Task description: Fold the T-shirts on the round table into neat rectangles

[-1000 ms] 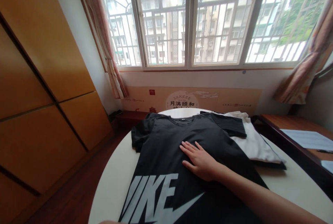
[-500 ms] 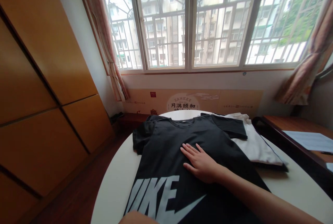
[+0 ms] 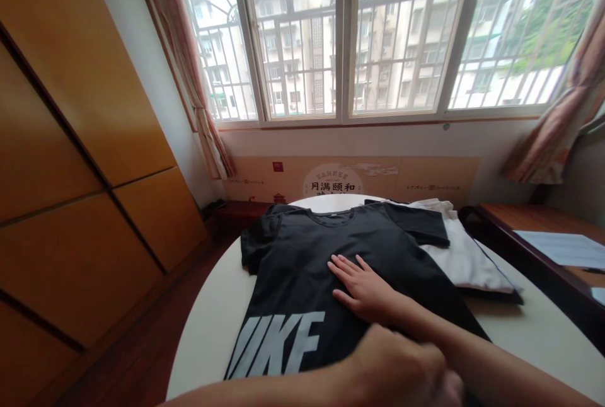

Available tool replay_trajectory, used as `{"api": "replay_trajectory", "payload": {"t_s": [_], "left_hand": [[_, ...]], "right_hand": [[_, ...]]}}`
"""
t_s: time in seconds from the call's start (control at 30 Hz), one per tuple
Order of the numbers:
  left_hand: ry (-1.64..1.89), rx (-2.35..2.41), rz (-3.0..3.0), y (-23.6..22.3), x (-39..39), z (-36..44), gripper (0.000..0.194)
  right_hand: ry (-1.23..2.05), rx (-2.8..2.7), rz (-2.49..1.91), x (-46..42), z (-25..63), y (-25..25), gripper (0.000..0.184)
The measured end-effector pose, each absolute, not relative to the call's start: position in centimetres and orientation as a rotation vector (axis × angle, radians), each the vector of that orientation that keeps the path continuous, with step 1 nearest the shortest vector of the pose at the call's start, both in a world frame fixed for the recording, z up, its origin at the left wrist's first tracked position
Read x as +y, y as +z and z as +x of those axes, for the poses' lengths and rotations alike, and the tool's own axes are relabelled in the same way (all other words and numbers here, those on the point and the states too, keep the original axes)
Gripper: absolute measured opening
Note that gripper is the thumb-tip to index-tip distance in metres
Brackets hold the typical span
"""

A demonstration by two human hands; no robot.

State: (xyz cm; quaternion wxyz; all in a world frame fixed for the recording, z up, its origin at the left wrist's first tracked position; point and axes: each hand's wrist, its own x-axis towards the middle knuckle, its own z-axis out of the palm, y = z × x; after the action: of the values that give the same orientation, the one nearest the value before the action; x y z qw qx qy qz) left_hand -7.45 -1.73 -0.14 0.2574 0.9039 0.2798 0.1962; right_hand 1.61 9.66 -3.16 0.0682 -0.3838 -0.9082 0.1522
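Right hand (image 3: 363, 290) lay flat, fingers spread on black shirt (image 3: 297, 265) beneath; left hand (image 3: 401, 366) was blurred, fingers curled, hold indeterminable.

Table (image 3: 203, 331): is standing in front of the window (image 3: 345, 48), between the cabinet (image 3: 127, 111) on the left and the desk (image 3: 503, 213) on the right.
Shirt (image 3: 302, 281): is lying spread on the table, its neckline (image 3: 331, 221) facing toward the window.
Folded clothes (image 3: 466, 256): are lying right of the shirt, partly beneath its sleeve (image 3: 425, 224).
Right hand (image 3: 362, 287): is resting on the shirt, below the neckline.
Left hand (image 3: 401, 363): is covering some of the shirt's lower part, before the right forearm (image 3: 454, 338); I'm not managing to see whether they're touching.
Papers (image 3: 560, 248): are lying on the desk.
Poster (image 3: 439, 174): is hanging on the wall (image 3: 378, 142), under the window.
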Motion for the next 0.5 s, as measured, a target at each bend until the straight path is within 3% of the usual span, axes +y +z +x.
{"api": "replay_trajectory", "payload": {"t_s": [0.13, 0.17, 0.27, 0.37, 0.5], "left_hand": [[0.887, 1.699, 2.315, 2.1, 9.5, -15.8, 0.032], [0.894, 1.895, 2.308, 2.2, 11.9, -18.2, 0.032], [0.619, 2.411, 2.118, 0.8, 16.9, -25.0, 0.054], [0.325, 2.428, 1.948, -1.6, 18.8, -29.2, 0.068], [0.319, 2.35, 1.846, -3.2, 19.6, -31.3, 0.074]], "right_hand": [[0.437, -2.741, -1.09, 9.5, 1.7, -3.3, 0.08], [0.446, -2.733, -1.089, 9.4, 1.7, -3.2, 0.084], [0.492, -2.743, -1.111, 9.2, 1.7, -2.8, 0.094], [0.504, -2.754, -1.125, 9.2, 1.7, -2.7, 0.096], [0.515, -2.754, -1.15, 9.3, 1.6, -2.8, 0.095]]}}
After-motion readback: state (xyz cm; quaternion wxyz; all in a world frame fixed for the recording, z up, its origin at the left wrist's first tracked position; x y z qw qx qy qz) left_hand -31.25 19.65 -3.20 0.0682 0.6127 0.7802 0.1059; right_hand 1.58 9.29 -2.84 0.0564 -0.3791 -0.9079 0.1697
